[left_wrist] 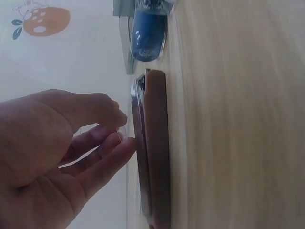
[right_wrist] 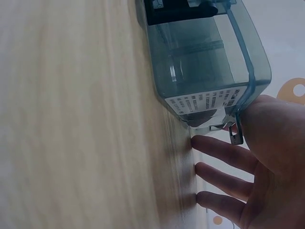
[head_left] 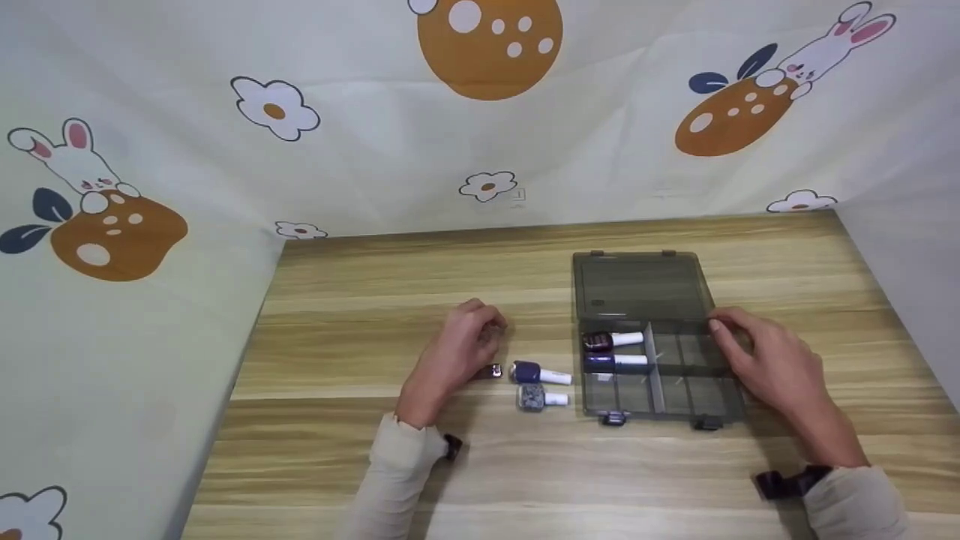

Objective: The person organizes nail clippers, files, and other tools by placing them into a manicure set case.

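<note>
In the left wrist view, my left hand (left_wrist: 52, 148) pinches a small, thin clear piece (left_wrist: 123, 134) between thumb and fingertips; its kind is too small to tell. Just beside those fingers a nail clipper (left_wrist: 158, 148) lies on the table. My right hand (head_left: 776, 360) holds the right edge of a smoky clear compartment box (head_left: 679, 405) near its hinge, three fingertips resting on the tabletop. The box's lid (head_left: 637, 285) is folded back. Inside its left compartments lie a dark red nail polish bottle (head_left: 600, 341) and a dark blue one (head_left: 600, 363), both white-capped.
Between left hand and box, a purple-blue nail polish bottle (head_left: 526, 372) and a glittery grey one (head_left: 532, 397) lie on the wooden table (head_left: 337, 315). Two latches stick out from the box's front. A printed cloth (head_left: 375, 165) stands behind the table.
</note>
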Demonstrator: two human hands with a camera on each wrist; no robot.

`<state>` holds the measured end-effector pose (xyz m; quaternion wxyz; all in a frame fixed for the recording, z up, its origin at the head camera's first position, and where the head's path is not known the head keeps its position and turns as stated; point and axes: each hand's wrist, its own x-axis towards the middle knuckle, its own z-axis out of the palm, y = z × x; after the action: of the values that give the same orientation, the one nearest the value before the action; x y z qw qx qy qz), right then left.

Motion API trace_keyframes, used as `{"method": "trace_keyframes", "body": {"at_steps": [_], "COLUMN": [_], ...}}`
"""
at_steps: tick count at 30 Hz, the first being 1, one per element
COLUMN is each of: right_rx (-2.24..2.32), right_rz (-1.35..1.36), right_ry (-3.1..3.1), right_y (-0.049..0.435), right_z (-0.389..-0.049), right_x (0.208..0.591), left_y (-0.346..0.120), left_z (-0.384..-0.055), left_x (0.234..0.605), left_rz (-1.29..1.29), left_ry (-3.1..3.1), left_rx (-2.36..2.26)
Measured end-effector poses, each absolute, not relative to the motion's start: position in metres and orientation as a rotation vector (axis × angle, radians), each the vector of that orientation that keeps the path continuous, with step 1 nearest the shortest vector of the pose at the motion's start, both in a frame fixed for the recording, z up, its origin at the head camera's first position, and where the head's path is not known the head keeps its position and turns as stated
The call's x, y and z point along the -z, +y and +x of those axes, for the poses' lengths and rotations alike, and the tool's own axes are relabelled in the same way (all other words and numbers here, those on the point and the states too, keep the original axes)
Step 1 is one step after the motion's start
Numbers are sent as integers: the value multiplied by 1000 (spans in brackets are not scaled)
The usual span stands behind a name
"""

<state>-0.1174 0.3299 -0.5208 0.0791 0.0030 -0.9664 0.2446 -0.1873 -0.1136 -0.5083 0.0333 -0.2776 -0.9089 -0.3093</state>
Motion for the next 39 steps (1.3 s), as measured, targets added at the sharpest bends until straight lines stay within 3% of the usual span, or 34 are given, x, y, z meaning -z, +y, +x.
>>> {"method": "trace_keyframes", "body": {"at_steps": [39], "right_rx": [-735], "right_rz": [13], "right_ry": [-2892], "right_y": [330], "right_z": [-118], "right_x": [522], "left_y": [-59], "left_z": [-177], "left_x": [488], "left_rz": [-1127], "left_ry": [-2715], "left_rx": [906]}}
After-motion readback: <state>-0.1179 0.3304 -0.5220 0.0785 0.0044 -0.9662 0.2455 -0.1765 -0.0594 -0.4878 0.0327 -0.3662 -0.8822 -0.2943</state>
